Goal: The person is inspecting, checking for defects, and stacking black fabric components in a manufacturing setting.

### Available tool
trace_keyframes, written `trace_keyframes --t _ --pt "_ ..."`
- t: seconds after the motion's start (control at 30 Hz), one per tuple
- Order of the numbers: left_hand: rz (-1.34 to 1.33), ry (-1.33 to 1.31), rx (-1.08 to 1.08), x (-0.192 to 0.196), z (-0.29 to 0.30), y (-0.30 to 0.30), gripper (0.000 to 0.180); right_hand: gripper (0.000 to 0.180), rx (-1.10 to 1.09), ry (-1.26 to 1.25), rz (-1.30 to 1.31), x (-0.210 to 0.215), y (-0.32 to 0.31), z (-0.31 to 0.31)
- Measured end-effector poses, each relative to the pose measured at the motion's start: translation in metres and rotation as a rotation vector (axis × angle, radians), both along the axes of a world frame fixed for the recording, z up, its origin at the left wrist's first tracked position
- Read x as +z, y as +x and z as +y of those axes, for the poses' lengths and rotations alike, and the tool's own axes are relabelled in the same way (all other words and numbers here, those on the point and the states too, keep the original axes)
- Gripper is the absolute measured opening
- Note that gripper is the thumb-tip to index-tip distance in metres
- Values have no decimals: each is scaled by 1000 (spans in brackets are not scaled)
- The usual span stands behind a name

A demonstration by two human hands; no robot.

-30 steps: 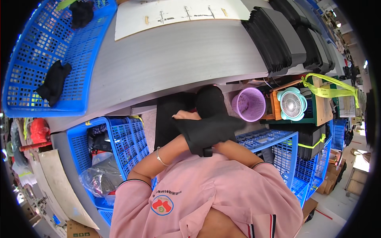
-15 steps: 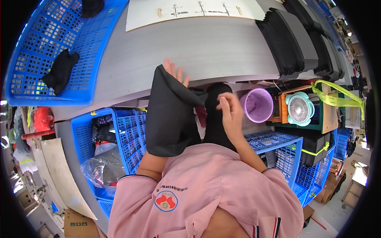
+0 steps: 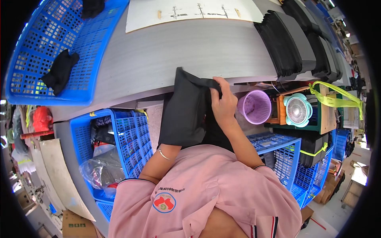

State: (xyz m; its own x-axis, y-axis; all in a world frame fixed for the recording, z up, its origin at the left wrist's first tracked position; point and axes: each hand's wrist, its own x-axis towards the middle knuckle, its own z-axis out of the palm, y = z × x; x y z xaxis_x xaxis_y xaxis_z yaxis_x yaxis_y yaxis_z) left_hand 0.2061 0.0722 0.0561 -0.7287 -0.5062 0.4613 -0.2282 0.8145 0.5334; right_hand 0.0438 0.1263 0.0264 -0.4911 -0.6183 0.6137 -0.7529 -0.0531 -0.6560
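A black fabric tube [image 3: 184, 111] covers my left hand, which has gone inside it. Only my left forearm [image 3: 156, 164], with a silver bangle at the wrist, shows below the cloth; the fingers are hidden. At the tube's far right edge, my right hand [image 3: 224, 103] pinches the fabric between thumb and fingers. The tube hangs over my lap, close to the front edge of the grey table [image 3: 166, 51], with one corner pointing up at its far left.
A blue basket [image 3: 89, 79] on the table's left holds black fabric pieces. Stacked black pieces [image 3: 283, 43] lie at the right, near a white marked board [image 3: 190, 22]. Below are a purple bin [image 3: 256, 107], a teal fan [image 3: 297, 110] and blue crates [image 3: 133, 139].
My left hand's fingers, which stuck out of the tube's far end, are now inside it. The tube has moved right, and my right hand has come up and taken hold of its edge.
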Motion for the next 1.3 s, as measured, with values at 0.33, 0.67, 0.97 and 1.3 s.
trace_keyframes --t 0.33,0.67,0.97,1.3 --pt "28 140 -42 -26 0 21 49 14 358 264 -189 16 -15 20" --pt "103 507 -229 -76 9 -1 54 23 240 -16 -1008 56 -38 0" --pt "95 318 -121 -63 -8 -1 58 54 38 232 191 39 -14 32" --pt "109 712 -102 -184 -52 16 50 15 530 268 -660 42 -39 27"
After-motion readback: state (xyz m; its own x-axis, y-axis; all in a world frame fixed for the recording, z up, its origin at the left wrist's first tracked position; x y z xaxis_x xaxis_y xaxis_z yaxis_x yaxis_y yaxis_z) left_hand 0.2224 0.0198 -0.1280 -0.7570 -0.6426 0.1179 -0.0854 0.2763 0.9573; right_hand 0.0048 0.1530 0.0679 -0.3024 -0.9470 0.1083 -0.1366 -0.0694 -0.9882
